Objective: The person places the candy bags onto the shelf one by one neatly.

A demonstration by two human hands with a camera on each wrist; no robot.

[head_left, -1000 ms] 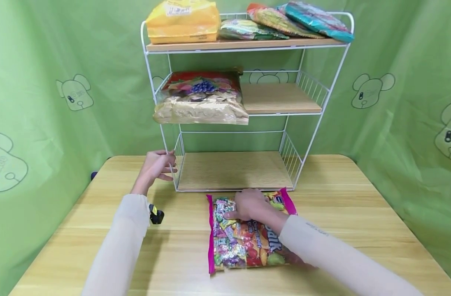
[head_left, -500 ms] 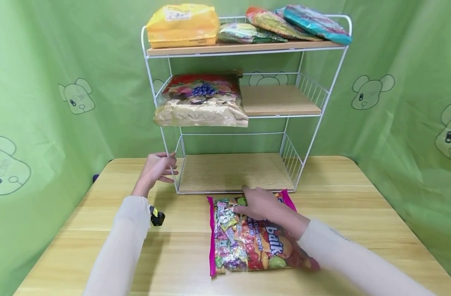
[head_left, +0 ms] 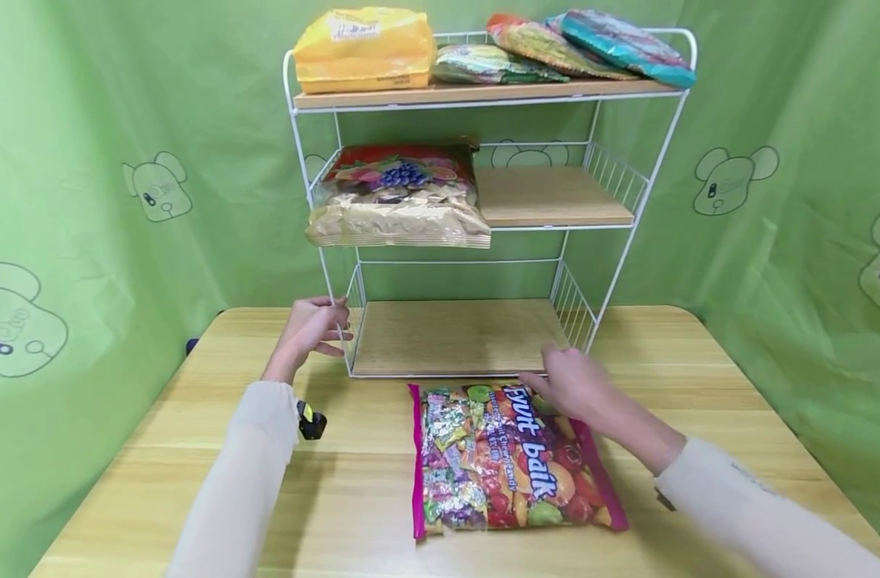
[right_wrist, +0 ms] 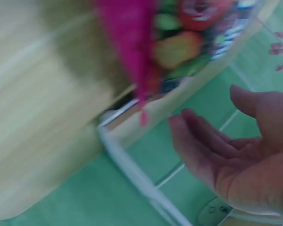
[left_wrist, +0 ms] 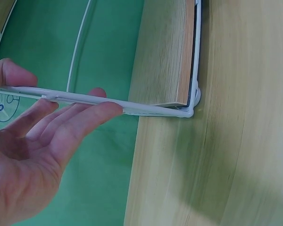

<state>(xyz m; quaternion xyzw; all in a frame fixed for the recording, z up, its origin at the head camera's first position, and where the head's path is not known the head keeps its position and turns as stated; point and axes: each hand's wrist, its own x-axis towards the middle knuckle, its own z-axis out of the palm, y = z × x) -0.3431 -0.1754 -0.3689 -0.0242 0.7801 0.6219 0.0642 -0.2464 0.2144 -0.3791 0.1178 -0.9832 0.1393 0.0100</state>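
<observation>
My left hand (head_left: 311, 329) holds the front left post of a white wire shelf rack (head_left: 299, 152). In the left wrist view, the thumb lies on one side of the post and the fingers (left_wrist: 85, 122) on the other. A candy bag (head_left: 512, 466) with magenta ends and printed fruit lies flat on the table before the rack. Over its far right corner is my right hand (head_left: 573, 381), blurred by motion. The right wrist view shows that hand with loosely bent fingers (right_wrist: 193, 146) and nothing in its grasp, apart from the bag.
A gold and red bag (head_left: 400, 197) juts over the middle shelf's front edge at left. On the top shelf sit a yellow bag (head_left: 364, 52), a green bag (head_left: 494, 64), and overlapping orange and teal bags (head_left: 624, 44). The bottom shelf board (head_left: 458, 337) is bare wood.
My right hand has moved off the candy bag's middle, right to its far right corner, uncovering the printed lettering. The bag stays about in place, and my left hand keeps holding the post.
</observation>
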